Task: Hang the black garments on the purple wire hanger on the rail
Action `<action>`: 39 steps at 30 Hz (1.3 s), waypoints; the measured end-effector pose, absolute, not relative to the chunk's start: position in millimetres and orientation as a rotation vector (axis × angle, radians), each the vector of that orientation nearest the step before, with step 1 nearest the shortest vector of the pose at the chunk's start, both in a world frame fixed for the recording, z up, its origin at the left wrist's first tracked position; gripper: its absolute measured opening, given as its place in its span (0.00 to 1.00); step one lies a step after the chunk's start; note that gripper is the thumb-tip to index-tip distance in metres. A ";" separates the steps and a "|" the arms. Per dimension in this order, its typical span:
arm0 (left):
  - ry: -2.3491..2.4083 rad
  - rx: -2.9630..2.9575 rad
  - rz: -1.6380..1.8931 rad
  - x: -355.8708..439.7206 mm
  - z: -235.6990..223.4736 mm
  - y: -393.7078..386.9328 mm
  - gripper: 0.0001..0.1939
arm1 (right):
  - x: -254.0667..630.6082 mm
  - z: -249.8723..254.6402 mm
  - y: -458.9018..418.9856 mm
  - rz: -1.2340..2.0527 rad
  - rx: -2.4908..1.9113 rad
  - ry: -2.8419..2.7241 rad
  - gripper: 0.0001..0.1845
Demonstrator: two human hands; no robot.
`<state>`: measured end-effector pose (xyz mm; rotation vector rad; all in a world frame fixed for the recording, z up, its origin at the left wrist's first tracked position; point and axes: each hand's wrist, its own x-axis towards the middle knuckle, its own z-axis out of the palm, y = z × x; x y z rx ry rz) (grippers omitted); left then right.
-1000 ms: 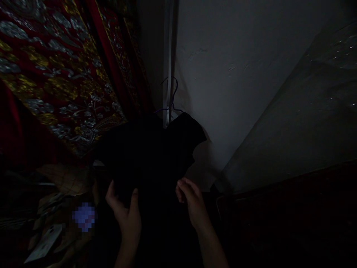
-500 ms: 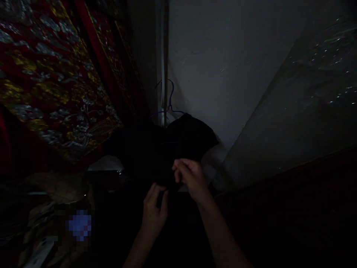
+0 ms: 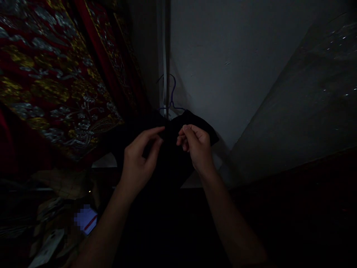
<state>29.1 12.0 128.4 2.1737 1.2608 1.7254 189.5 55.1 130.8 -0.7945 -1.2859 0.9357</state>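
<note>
A black short-sleeved garment (image 3: 164, 163) hangs on a thin purple hanger (image 3: 173, 89) straight ahead; its details are lost in the dark. In front of its upper part is my left hand (image 3: 139, 154), its index finger stretched out and a small gap showing between that fingertip and the thumb. My right hand (image 3: 198, 147) is to the right of it at about the same height, thumb and index finger pinched together and the other fingers curled. Whatever may be in that pinch is too dark to make out. The two hands are apart, near the garment's neckline.
A red cloth (image 3: 52, 74) with gold and silver decoration hangs at the left. A narrow upright pole or strap (image 3: 165, 48) passes by the hanger. Behind stands a pale wall (image 3: 223, 56), with a shiny clear sheet (image 3: 306, 96) at right. Cluttered items, including a bluish-white packet (image 3: 87, 220), lie lower left.
Both hands have moved up along the garment toward its neckline. My left hand has also shifted left, and its thumb and index finger have spread somewhat. The right hand stays pinched.
</note>
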 end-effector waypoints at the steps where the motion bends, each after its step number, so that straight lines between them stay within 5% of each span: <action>1: 1.252 2.228 1.717 30.8 142.8 17.5 0.15 | 191.2 133.2 53.7 0.911 -0.793 -1.308 0.17; 5: 1.237 2.404 1.555 41.8 168.2 37.7 0.07 | 194.7 139.0 50.5 0.762 -0.777 -1.387 0.16; 10: 1.257 2.542 1.648 56.8 159.7 45.5 0.08 | 189.4 114.7 56.7 0.574 -0.779 -1.421 0.18; 21: 1.192 2.583 1.469 47.1 150.4 46.7 0.06 | 185.9 121.2 44.5 0.763 -0.818 -1.363 0.16; 26: 1.190 2.462 1.802 49.8 165.8 38.6 0.08 | 182.5 91.6 56.1 0.694 -0.956 -1.385 0.18; 30: 1.206 1.816 2.283 5.6 176.6 37.3 0.07 | 181.8 45.2 42.5 0.846 -1.073 -1.393 0.18; 35: 0.922 0.814 2.143 -72.3 120.4 40.0 0.11 | 176.6 20.5 -8.1 1.088 -1.005 -1.363 0.19; 39: 1.021 0.683 2.060 -76.3 36.2 22.6 0.11 | 168.2 19.5 -27.8 1.182 -0.981 -1.248 0.23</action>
